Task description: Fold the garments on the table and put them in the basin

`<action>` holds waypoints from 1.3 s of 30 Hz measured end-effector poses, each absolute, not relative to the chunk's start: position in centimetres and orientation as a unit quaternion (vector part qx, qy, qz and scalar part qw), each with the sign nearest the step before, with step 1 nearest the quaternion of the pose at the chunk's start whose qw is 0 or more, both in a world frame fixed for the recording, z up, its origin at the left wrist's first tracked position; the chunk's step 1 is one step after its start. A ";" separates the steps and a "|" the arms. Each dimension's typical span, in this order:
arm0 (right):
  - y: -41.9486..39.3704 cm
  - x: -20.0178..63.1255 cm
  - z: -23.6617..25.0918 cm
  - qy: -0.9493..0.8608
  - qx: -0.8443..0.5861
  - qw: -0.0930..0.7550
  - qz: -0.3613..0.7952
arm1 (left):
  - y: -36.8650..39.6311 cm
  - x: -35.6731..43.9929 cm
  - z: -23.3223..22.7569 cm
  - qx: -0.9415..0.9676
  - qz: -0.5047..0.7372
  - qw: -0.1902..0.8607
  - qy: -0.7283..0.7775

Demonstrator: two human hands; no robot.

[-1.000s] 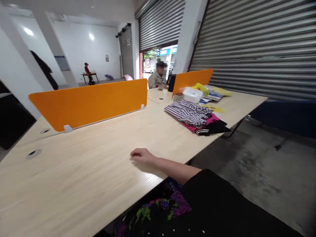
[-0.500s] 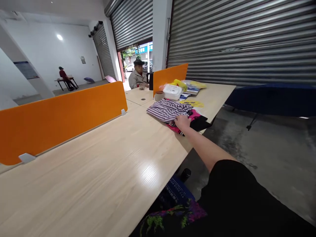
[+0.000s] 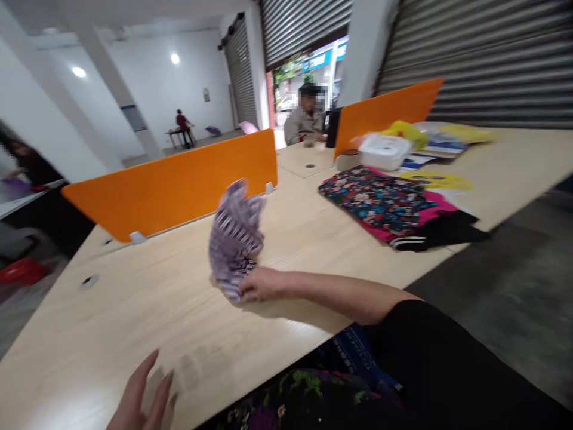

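Observation:
A striped garment [image 3: 237,233], white and dark purple, is gripped near its lower end by my right hand [image 3: 261,284]. The cloth is bunched and blurred by motion over the middle of the wooden table [image 3: 179,322]. My left hand [image 3: 142,397] is at the lower left above the tabletop, fingers apart, holding nothing. To the right lies a stack of folded clothes: a dark floral garment [image 3: 376,197] on top, pink cloth [image 3: 441,203] under it, and black cloth with white stripes [image 3: 452,231] at the near side.
Behind the clothes stand a white plastic box [image 3: 385,151], a roll of tape [image 3: 348,160] and yellow bags [image 3: 405,132]. Orange dividers [image 3: 179,186] run along the table's far side. A seated person [image 3: 304,119] is across the table; another person [image 3: 183,125] stands far back.
My right hand has lifted the striped garment off the stack and carried it left, uncovering the floral garment. My left hand has come into view, and the camera has turned left.

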State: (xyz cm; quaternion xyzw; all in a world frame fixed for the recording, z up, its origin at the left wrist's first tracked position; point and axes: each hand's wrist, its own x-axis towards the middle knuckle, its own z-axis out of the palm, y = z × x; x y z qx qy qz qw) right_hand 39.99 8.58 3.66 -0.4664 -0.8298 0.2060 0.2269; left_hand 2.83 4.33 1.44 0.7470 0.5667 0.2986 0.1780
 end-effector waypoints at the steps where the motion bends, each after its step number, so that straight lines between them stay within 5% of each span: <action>1: 7.7 37.9 2.4 -0.849 -0.440 0.202 0.215 | 4.0 2.8 1.3 0.742 0.288 0.176 0.579; 11: 4.5 35.0 2.0 -0.877 -0.355 0.175 0.273 | 4.5 4.8 2.1 0.734 0.272 0.041 0.621; 17: 2.6 35.9 3.0 -0.865 -0.266 0.177 0.387 | 7.8 3.6 4.4 0.703 0.088 -0.068 0.703; 20: 2.9 35.9 2.8 -0.840 -0.347 0.187 0.372 | 8.9 3.0 4.1 0.762 0.037 -0.048 0.645; 23: 3.9 35.6 2.0 -0.793 -0.516 0.189 0.262 | 8.0 2.5 3.7 0.804 0.157 -0.027 0.572; 26: 4.7 35.3 1.2 -0.791 -0.531 0.165 0.255 | 5.1 1.6 4.0 0.765 0.380 0.002 0.520; 30: 5.4 36.0 0.5 -0.693 -0.518 0.355 0.353 | 0.6 -0.6 4.7 0.608 0.535 0.224 0.542; 33: 5.9 36.7 0.1 -0.508 -0.515 0.509 0.467 | -1.4 -2.3 4.3 0.535 0.481 0.359 0.595; 35: 6.1 36.8 0.0 -0.419 -0.507 0.559 0.505 | -1.6 -3.0 3.7 0.568 0.385 0.350 0.638; 39: 5.7 36.1 0.6 -0.389 -0.484 0.564 0.544 | 0.5 -1.5 3.4 0.677 0.298 0.172 0.651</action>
